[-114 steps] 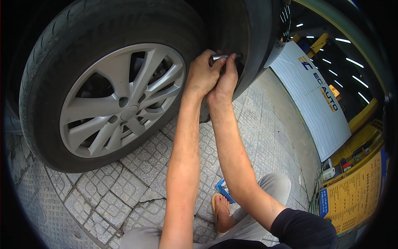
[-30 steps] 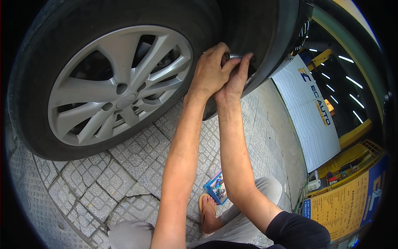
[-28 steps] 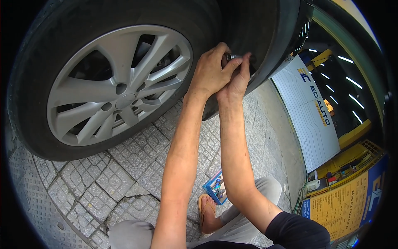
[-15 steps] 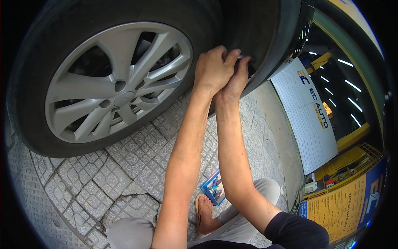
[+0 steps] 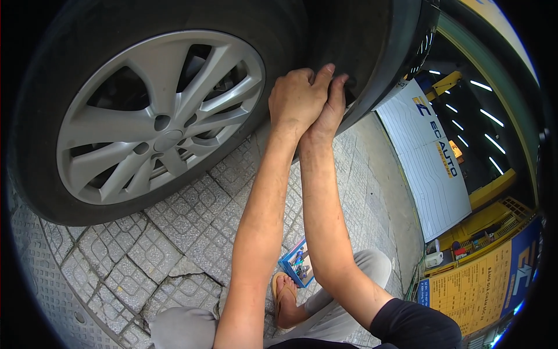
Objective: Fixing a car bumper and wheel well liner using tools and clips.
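My left hand (image 5: 295,98) is curled at the dark wheel-arch lining (image 5: 356,43), its back toward me and its thumb up. Close against it on the right, my right hand (image 5: 329,116) is bent inward with the thumb raised. The two wrists nearly touch. Whatever the fingers grip is hidden behind the hands. Beside them on the left stands a car wheel with a black tyre (image 5: 43,192) and a silver spoked rim (image 5: 160,72). The dark bumper edge (image 5: 390,64) curves down past my right thumb.
A blue-edged box (image 5: 285,263) of small tools lies by my sandalled foot (image 5: 285,299). Patterned paving (image 5: 154,247) is cracked below the wheel, with a metal plate (image 5: 35,250) at left. A white panel (image 5: 427,168) and a yellow price board (image 5: 465,288) stand at right.
The hands hold almost the same pose, shifted slightly. A small shiny bit seen beside the thumbs is no longer visible. The wheel sits slightly further left in the view.
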### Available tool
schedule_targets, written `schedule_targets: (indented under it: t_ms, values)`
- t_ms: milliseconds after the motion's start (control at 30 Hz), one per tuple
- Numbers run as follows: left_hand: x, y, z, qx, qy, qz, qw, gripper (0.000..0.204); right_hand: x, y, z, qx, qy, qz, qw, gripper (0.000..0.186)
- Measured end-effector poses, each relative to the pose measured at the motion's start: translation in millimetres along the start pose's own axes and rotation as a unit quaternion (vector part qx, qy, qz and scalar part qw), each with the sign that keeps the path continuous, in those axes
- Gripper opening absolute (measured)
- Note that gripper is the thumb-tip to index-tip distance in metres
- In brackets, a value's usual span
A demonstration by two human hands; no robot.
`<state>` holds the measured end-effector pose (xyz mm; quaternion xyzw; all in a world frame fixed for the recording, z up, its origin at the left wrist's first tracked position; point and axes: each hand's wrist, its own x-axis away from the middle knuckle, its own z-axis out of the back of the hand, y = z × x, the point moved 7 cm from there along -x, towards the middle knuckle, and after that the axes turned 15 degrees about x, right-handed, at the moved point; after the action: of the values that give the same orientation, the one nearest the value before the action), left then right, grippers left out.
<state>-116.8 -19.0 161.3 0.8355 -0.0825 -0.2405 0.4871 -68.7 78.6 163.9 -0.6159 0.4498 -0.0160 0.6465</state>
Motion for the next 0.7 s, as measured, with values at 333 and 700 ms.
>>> schedule_targets:
  t_ms: [333,700]
  values:
    - [-2.0,-8.6,-3.6,0.019,0.017,-0.246,0.969,0.04,14.2,-12.3,-16.3,-0.08,-0.021,-0.026,0.996,0.045]
    - [-2.1,-2.1,13.8,0.035,0.024,-0.033,0.999,0.052,7.3,14.3,-11.7,-0.116,-0.057,-0.078,0.989,0.039]
